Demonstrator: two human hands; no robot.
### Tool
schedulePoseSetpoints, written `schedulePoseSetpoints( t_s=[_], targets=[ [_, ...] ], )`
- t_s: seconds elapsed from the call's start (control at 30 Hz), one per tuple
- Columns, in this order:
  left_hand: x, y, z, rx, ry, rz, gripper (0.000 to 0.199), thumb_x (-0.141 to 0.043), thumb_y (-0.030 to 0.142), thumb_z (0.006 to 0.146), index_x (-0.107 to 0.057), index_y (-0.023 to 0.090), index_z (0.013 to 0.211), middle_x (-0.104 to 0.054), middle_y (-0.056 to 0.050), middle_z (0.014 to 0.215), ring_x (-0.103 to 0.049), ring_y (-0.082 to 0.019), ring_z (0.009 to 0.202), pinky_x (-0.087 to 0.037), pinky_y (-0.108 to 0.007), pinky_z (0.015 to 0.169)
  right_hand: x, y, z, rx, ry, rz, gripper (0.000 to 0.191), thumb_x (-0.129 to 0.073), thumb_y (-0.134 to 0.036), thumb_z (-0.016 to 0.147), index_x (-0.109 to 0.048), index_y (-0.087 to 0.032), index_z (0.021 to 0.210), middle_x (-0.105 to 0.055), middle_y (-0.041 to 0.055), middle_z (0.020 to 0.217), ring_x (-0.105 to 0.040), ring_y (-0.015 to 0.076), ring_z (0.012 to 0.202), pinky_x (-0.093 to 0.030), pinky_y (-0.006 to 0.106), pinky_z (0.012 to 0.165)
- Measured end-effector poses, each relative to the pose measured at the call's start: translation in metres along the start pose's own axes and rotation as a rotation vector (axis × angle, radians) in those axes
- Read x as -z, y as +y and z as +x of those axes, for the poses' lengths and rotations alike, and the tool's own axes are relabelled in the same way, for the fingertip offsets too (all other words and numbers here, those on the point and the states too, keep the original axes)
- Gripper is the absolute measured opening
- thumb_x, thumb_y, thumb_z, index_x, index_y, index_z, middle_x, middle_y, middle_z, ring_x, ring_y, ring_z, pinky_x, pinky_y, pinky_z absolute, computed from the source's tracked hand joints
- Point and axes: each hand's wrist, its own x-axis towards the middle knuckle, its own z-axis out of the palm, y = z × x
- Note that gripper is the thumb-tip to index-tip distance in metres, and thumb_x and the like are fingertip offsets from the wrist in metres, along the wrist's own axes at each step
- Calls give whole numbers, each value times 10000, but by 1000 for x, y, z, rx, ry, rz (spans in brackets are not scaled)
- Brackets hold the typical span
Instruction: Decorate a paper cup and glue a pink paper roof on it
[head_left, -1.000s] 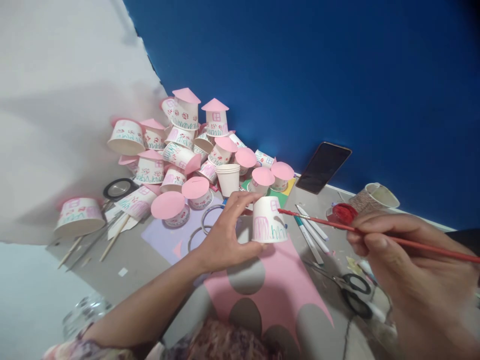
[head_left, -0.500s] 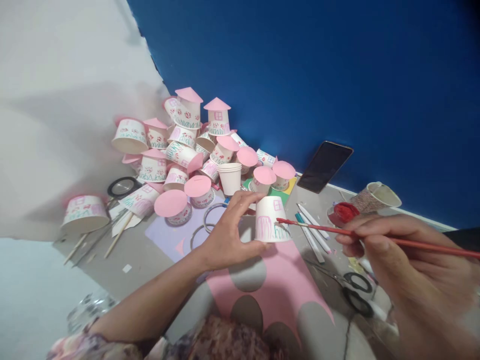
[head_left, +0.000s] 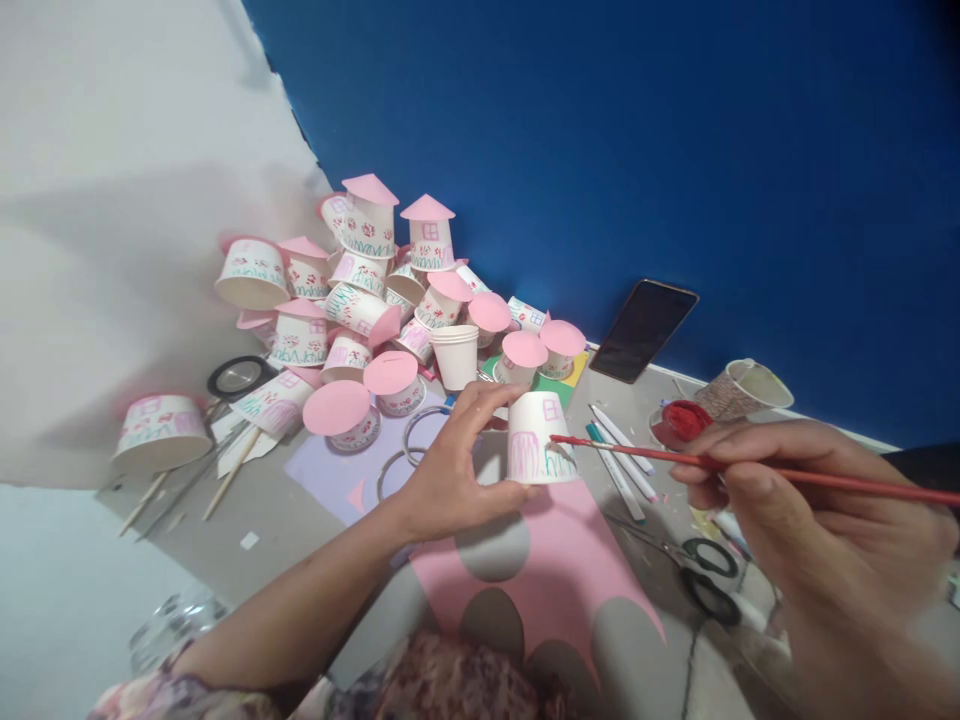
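Note:
Between thumb and fingers, my left hand [head_left: 450, 475] grips an upside-down white paper cup [head_left: 534, 425]. Drawn on the cup are a pink door, a purple window and green grass strokes. My right hand [head_left: 810, 520] is closed around the handle of a thin red paintbrush [head_left: 660, 455]. The brush tip, coloured red, is at the cup's side near the grass; whether it touches cannot be made out. Just beyond my right hand stands a small container of red paint [head_left: 681, 424]. Below the cup lies a pink paper sheet [head_left: 551, 570] with round cut-outs.
Many decorated cups with pink cone roofs [head_left: 371, 188] are piled at the back left, near a stack of plain cups [head_left: 454, 358]. Markers [head_left: 622, 455], scissors [head_left: 705, 570], a phone [head_left: 643, 330], a patterned cup [head_left: 739, 388] and black tape [head_left: 238, 376] lie around. A blue wall [head_left: 600, 150] rises behind.
The brush tip has shifted slightly left on the cup's side. The whole view has drifted a little, moving the surroundings slightly left. Both hands keep their holds.

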Motion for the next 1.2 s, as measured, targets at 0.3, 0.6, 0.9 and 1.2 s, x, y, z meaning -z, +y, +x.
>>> schedulePoseSetpoints(
  t_s=[0.3, 0.6, 0.9, 1.2],
  targets=[
    [-1, 1, -1, 6, -12, -16, 843, -810, 138, 697, -519, 346, 1460, -520, -80, 1416, -526, -334, 1361, -507, -502, 1112, -3, 2, 1, 33, -71, -37, 88, -751, -162, 930, -790, -240, 942, -772, 1, 763, -706, 118, 574, -582, 187, 511],
    [0, 1, -1, 3, -17, -22, 851, -815, 138, 697, -516, 363, 1461, -513, -69, 1414, -514, -329, 1371, -494, -508, 1129, 2, 0, 1, 22, -7, -24, 104, -753, -145, 921, -792, -238, 948, -787, 11, 786, -725, 140, 610, -610, 213, 530],
    [-1, 1, -1, 5, -18, -47, 837, -846, 175, 707, -524, 360, 1458, -519, -83, 1423, -506, -347, 1385, -469, -544, 1170, -1, 0, 1, 16, 1, -18, 122, -744, -158, 931, -797, -267, 939, -777, 29, 784, -699, 169, 591, -596, 272, 504],
    [-1, 2, -2, 19, -27, -61, 864, -844, 154, 700, -522, 392, 1466, -517, -76, 1436, -514, -349, 1395, -476, -543, 1172, 0, -3, 5, 28, -4, -51, 96, -768, -160, 898, -799, -251, 894, -770, 15, 722, -711, 182, 565, -606, 279, 485]
  ],
)
